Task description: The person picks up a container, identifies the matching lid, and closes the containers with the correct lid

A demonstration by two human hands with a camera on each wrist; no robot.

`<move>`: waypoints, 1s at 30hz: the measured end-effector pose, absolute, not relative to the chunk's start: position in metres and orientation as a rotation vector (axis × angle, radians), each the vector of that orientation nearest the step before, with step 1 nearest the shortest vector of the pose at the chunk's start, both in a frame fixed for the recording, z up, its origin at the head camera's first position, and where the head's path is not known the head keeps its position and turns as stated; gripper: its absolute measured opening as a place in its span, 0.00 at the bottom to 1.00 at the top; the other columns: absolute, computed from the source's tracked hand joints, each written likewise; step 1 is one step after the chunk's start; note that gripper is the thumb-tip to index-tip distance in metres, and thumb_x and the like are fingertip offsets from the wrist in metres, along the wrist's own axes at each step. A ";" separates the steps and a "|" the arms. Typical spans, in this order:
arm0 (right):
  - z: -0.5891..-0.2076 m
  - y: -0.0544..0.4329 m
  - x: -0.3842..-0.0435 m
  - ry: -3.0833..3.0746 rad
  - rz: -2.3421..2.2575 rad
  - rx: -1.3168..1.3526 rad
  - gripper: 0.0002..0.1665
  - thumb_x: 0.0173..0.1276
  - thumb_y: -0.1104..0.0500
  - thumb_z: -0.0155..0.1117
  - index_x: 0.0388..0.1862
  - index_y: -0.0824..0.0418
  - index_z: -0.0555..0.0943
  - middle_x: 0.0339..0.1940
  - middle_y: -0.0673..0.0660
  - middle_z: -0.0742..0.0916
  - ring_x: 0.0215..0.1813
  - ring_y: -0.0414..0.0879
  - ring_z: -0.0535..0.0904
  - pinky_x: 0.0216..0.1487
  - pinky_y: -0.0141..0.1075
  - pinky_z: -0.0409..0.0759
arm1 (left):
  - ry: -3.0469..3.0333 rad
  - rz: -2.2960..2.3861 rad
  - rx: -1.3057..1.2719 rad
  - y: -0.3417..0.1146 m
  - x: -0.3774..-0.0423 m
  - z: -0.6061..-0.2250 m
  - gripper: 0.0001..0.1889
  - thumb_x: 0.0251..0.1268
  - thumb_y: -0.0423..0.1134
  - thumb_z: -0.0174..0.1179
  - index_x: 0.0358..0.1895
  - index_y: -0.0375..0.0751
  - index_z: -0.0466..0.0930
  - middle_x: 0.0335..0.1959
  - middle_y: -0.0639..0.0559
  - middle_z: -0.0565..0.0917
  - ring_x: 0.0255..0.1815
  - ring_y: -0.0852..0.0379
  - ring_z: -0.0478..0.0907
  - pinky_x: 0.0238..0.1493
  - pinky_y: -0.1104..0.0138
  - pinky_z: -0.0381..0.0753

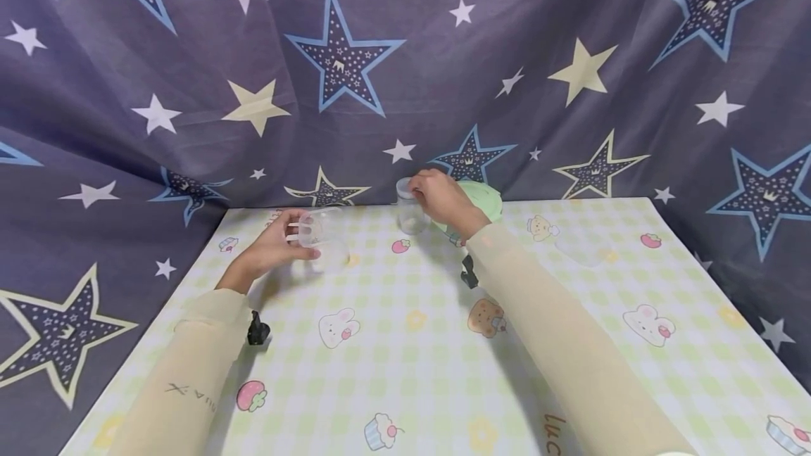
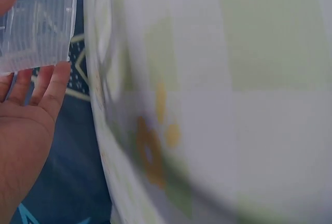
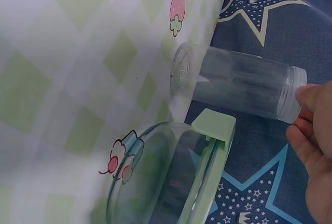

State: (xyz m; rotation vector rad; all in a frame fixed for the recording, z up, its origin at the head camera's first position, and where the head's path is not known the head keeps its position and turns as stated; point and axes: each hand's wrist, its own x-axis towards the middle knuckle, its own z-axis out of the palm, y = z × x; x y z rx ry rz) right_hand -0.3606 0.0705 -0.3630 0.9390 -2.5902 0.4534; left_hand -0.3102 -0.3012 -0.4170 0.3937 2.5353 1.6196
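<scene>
My left hand (image 1: 274, 241) grips a clear ribbed plastic container (image 1: 326, 229) from its left side, at the far left of the table. In the left wrist view, fingertips touch one edge of this container (image 2: 39, 32) and part of the thumb shows on it; the rest is cut off. At the back middle, a clear cylindrical jar (image 1: 412, 218) stands upright on the table. My right hand (image 1: 443, 195) pinches its cap at the top. The right wrist view shows the thumb and fingers on the whitish cap (image 3: 293, 94) of the jar (image 3: 238, 81).
Right beside the jar is a clear food container with a light green lid (image 1: 484, 199), partly behind my right hand; its green clip (image 3: 215, 124) shows closely in the right wrist view. A faint transparent flat piece (image 1: 579, 255) lies farther right. A star-patterned curtain (image 1: 405, 76) hangs behind the table.
</scene>
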 end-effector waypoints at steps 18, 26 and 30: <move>-0.357 0.065 -0.362 -2.617 0.313 0.972 0.10 0.71 0.71 0.61 0.45 0.61 0.86 0.44 0.56 0.86 0.48 0.53 0.80 0.53 0.40 0.81 | 2.490 1.537 0.581 -0.251 -0.306 -0.419 0.48 0.52 0.29 0.78 0.74 0.37 0.57 0.71 0.34 0.65 0.71 0.40 0.64 0.76 0.44 0.61; -0.355 0.067 -0.363 -2.605 0.287 1.000 0.10 0.72 0.69 0.61 0.46 0.61 0.86 0.44 0.57 0.86 0.47 0.54 0.80 0.52 0.41 0.82 | 2.457 1.509 0.654 -0.227 -0.303 -0.422 0.47 0.51 0.31 0.79 0.73 0.45 0.59 0.72 0.36 0.65 0.71 0.42 0.66 0.77 0.45 0.61; -0.354 0.068 -0.363 -2.606 0.285 1.010 0.09 0.73 0.69 0.61 0.46 0.61 0.86 0.44 0.57 0.86 0.46 0.54 0.79 0.51 0.41 0.81 | 2.440 1.500 0.683 -0.217 -0.302 -0.422 0.47 0.50 0.32 0.80 0.72 0.45 0.60 0.71 0.37 0.65 0.71 0.41 0.66 0.76 0.45 0.62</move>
